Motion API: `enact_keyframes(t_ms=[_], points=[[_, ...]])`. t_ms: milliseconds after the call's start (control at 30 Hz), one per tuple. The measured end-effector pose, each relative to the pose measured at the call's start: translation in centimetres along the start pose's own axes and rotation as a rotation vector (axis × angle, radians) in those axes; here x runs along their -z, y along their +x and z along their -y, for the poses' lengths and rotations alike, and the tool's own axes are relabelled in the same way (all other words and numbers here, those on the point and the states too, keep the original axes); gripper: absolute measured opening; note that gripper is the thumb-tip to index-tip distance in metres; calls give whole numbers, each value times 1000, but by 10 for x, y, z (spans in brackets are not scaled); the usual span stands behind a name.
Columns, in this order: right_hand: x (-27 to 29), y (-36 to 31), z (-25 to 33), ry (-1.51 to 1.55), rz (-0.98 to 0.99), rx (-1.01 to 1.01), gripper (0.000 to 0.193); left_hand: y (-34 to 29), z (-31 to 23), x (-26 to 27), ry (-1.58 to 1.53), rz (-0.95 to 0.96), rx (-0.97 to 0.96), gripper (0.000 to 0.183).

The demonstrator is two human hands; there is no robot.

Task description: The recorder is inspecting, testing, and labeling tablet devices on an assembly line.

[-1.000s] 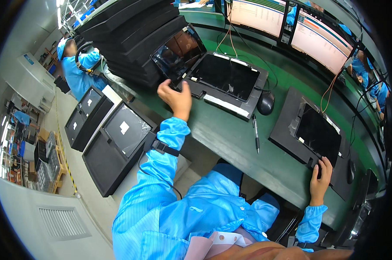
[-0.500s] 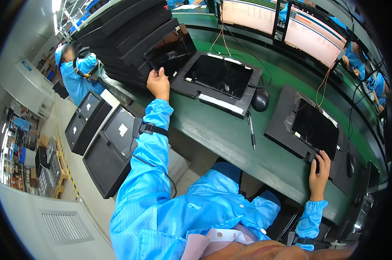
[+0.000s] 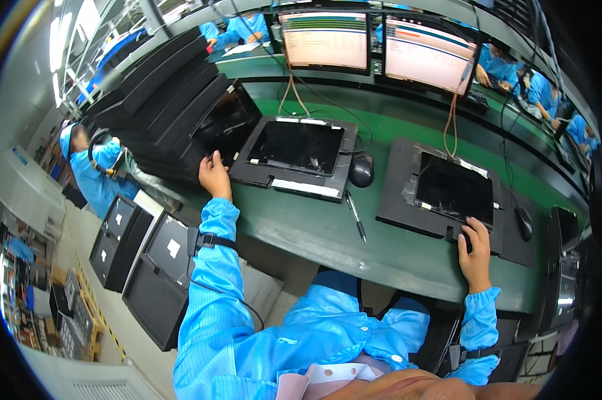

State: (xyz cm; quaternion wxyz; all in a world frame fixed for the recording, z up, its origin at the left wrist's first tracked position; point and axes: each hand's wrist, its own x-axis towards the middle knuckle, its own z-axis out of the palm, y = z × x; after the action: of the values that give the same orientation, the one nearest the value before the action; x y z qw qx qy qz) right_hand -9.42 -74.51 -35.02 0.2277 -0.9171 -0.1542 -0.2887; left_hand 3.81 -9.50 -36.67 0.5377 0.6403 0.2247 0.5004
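My left hand (image 3: 215, 176) pinches the lower edge of a glossy black display panel (image 3: 226, 123), which leans tilted against a stack of black foam trays (image 3: 147, 100). Beside it, a second black display panel (image 3: 297, 147) lies face up on a black fixture (image 3: 244, 175). My right hand (image 3: 475, 250) rests at the near edge of a third display panel (image 3: 453, 188), its fingers extended over that edge. This panel lies on the right-hand black fixture (image 3: 397, 200), with a cable at its far side.
A black mouse (image 3: 361, 171) and a pen (image 3: 356, 217) lie on the green table (image 3: 301, 227) between the fixtures. Another mouse (image 3: 524, 223) is at the right. Two monitors (image 3: 325, 41) stand behind. Black trays (image 3: 151, 300) holding panels sit at the left, near a person in blue (image 3: 93, 170).
The whole view has shifted, so the table and monitors appear lower and further left. Both hands stay at the edges of their panels, with little change relative to them.
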Motion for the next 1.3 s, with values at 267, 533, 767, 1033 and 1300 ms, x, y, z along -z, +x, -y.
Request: enact_keyframes(t_ms=[267,533,767,1033,1300], points=[[-17,81,87,141,-24,349,26,-82,-59,-27,471,552,-717,73],[-196,216,144,77,234,408,27,-72,-45,-57,623,988,-851,75],[-204,258,112,187,424,334,23,-91,-47,-71,447,891,-832,74],[-120,278,215,-72,-189,798,33,-78,-70,-57,166,510,-1109,36],[-138,103,200,-152,504,272,40,-93,-139,217,-195,-70,117,23]])
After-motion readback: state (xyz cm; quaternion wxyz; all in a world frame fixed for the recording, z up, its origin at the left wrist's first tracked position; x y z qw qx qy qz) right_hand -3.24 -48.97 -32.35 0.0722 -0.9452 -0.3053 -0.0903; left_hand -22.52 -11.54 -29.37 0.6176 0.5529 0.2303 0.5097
